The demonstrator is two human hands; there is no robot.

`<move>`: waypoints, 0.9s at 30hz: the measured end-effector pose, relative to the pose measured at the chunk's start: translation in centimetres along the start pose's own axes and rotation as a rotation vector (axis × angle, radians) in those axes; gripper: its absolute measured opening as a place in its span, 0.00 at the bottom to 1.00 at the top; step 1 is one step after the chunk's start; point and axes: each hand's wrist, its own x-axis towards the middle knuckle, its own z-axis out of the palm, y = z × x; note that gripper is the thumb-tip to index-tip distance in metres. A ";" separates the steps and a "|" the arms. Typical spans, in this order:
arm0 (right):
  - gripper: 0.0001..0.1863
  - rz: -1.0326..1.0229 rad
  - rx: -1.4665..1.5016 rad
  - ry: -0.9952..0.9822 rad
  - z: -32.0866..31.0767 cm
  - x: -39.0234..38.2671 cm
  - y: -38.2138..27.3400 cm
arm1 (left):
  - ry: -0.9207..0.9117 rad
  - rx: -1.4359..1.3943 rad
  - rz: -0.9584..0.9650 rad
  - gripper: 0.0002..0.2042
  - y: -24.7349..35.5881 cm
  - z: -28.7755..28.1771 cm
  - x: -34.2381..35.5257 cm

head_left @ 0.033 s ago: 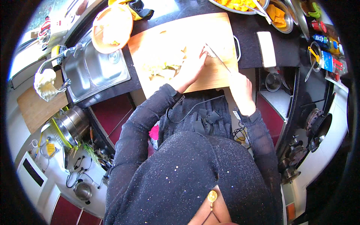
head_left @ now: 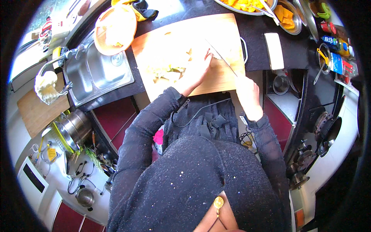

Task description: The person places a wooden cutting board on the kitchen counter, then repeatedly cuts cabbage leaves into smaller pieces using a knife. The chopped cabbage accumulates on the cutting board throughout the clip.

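A wooden cutting board (head_left: pixel 216 83) lies on the dark counter, its middle washed out by glare. My right hand (head_left: pixel 248 92) is closed round the handle of a knife (head_left: pixel 224 60), whose thin blade slants to the far left over the board. Beside the blade, my left hand (head_left: pixel 199 73) rests on the board with its fingers bent and drawn together. What those fingers hold is lost in the brightness. Pale, yellowish-green chopped pieces (head_left: pixel 170 73) are heaped to the left of my left hand.
Left of the board are an orange basket (head_left: pixel 101 36) and a steel sink (head_left: pixel 89 73). Beyond its far right stand a bowl of yellow pieces (head_left: pixel 242 5) and a bowl of orange chunks (head_left: pixel 295 29). A white phone-shaped slab (head_left: pixel 274 51) lies at the right.
The knife's tip has slid a little farther away and to the left across the board. My left hand has barely moved.
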 end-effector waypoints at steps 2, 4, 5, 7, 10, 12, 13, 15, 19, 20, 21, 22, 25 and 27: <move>0.11 0.006 -0.021 -0.006 0.2 -0.7 0.3 | 0.017 -0.127 -0.078 0.21 -0.1 0.0 0.0; 0.11 -0.007 -0.050 -0.004 0.4 -1.2 0.6 | -0.012 -0.065 -0.079 0.20 -0.1 -0.2 0.2; 0.10 -0.035 -0.068 0.011 0.6 -1.4 0.7 | -0.051 0.059 -0.040 0.19 0.1 -0.4 0.2; 0.10 -0.062 -0.087 0.027 0.9 -1.5 1.0 | -0.062 0.196 0.016 0.18 0.3 -0.7 0.5; 0.09 -0.046 -0.118 0.019 1.5 -1.1 1.0 | -0.025 0.226 0.045 0.20 0.5 -0.9 0.7; 0.09 -0.013 -0.180 -0.004 2.4 -0.5 0.4 | -0.092 0.216 0.010 0.21 0.5 -0.9 0.8; 0.09 -0.017 -0.116 0.028 2.7 -0.2 0.1 | -0.078 0.204 0.022 0.21 0.4 -0.9 0.8; 0.10 -0.031 0.015 0.095 3.2 0.8 -0.6 | -0.110 0.175 0.000 0.20 0.4 -0.9 0.8; 0.11 -0.027 0.070 0.050 2.2 2.4 -1.2 | -0.052 0.104 -0.026 0.20 0.6 -0.9 0.6; 0.11 -0.021 0.095 0.057 1.9 2.2 -1.3 | -0.053 0.031 -0.078 0.20 0.6 -0.9 0.5; 0.11 -0.009 0.121 0.053 1.6 2.1 -1.5 | -0.095 -0.056 -0.159 0.20 0.7 -0.7 0.5; 0.12 -0.008 0.127 0.055 1.2 1.8 -1.6 | -0.055 -0.181 -0.253 0.20 0.7 -0.6 0.4; 0.13 0.032 0.096 -0.004 0.8 1.0 -1.7 | 0.017 -0.598 -0.518 0.19 0.5 0.4 0.2; 0.14 0.067 -0.004 -0.086 0.9 0.7 -1.7 | 0.146 -0.790 -0.545 0.18 0.2 1.0 0.2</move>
